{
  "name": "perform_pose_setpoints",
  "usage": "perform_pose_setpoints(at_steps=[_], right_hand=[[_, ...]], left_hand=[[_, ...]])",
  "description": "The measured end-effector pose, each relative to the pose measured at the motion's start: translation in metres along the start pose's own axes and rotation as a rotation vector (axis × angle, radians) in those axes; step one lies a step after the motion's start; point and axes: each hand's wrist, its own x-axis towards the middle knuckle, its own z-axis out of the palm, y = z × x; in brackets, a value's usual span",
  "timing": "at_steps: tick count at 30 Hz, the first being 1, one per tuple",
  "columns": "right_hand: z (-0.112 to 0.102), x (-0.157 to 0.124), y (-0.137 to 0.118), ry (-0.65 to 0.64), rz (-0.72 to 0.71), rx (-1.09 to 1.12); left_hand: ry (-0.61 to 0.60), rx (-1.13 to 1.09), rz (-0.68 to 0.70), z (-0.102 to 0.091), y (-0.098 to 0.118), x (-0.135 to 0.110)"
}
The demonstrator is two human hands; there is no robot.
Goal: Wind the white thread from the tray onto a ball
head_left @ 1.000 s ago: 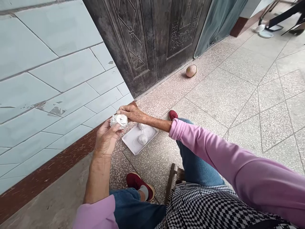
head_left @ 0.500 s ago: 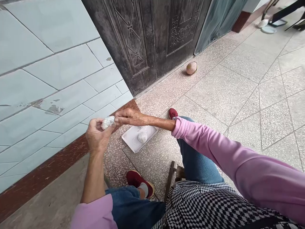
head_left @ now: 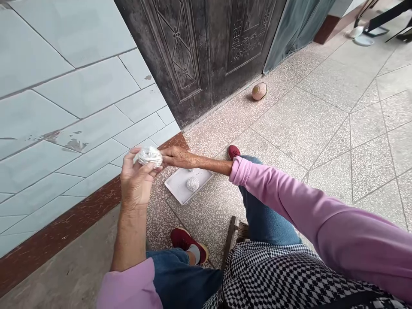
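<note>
A loose ball of white yarn (head_left: 150,156) sits in the curled fingers and thumb of my left hand (head_left: 138,176), its top showing a hollow ringed by strands. At its right side, the fingers of my right hand (head_left: 180,157) are pinched together against the yarn; the exact strand between them is too small to make out. Below my hands, a second ball of white yarn (head_left: 192,184) lies in a shallow white tray (head_left: 178,195) on the floor. Another white bit in the tray is partly hidden behind my right hand.
A pink-and-gold ball (head_left: 259,91) rests on the speckled floor before a dark carved door (head_left: 206,56). Pale wall tiles (head_left: 93,94) stand close on the left. My red shoes (head_left: 185,241) and a wooden stool edge (head_left: 229,240) are below. A white dish (head_left: 364,40) lies far right.
My left hand has turned the yarn ball so that its hollow top faces up, and has shifted slightly up and right. My right hand stays pinched at its side, shifted slightly.
</note>
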Motion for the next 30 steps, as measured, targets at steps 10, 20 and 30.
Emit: perform_pose_setpoints(at_steps=[10, 20, 30], right_hand=[[0.001, -0.018, -0.026, -0.159, -0.010, -0.130], [-0.039, -0.008, -0.024, 0.150, 0.158, 0.075], [-0.005, -0.001, 0.013, -0.098, -0.048, 0.028]], left_hand=[[0.195, 0.384, 0.088, -0.015, -0.017, 0.018], [-0.173, 0.277, -0.016, 0.013, -0.022, 0.000], [0.106, 0.043, 0.060, -0.002, -0.021, 0.012]])
